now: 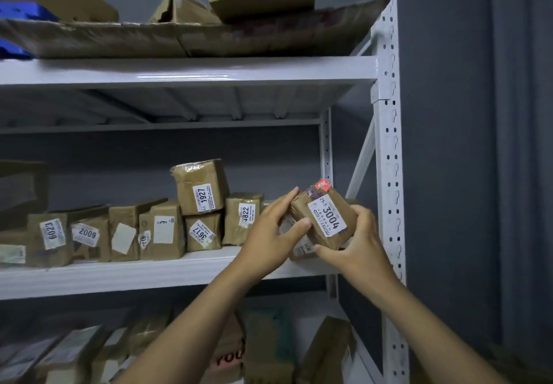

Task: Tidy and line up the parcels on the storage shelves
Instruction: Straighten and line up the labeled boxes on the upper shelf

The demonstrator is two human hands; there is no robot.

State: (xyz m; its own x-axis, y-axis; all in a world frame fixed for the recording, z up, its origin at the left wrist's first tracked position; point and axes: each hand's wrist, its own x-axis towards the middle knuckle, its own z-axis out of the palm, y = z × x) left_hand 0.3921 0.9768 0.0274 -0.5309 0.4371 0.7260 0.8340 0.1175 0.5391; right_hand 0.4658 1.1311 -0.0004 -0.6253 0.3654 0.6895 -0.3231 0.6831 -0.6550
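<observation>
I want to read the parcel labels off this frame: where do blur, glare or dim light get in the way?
Head view: the held 3004 parcel reads sharply, the 1927 parcel and 4822 parcel too; the bottom-shelf parcels are dim and smeared; glare streaks the upper shelf beam.

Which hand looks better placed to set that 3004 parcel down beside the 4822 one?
Probably the right hand: it cups parcel 3004 from below and its outer side. The left hand sits between it and parcel 4822, so would likely get in the way.
</observation>
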